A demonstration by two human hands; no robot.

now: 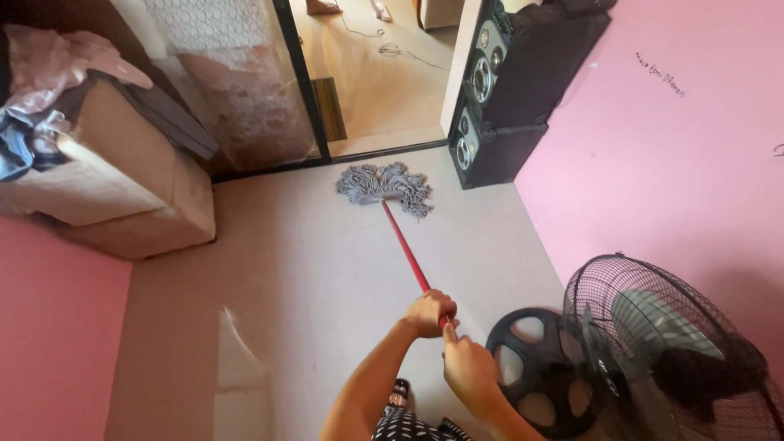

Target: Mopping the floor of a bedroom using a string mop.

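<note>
Pink walls (670, 155) close in a pale floor (310, 278). A tall black speaker (510, 90) stands by the doorway, a black fan (661, 351) sits at the person's right, and a beige box (122, 188) rests to the left. A mop (385, 186) lies spread on the floor near the door sill, its red handle (406, 249) slanting back. The left hand (429, 313) is wrapped around the handle; the right hand (467, 365) clasps its end just behind.
</note>
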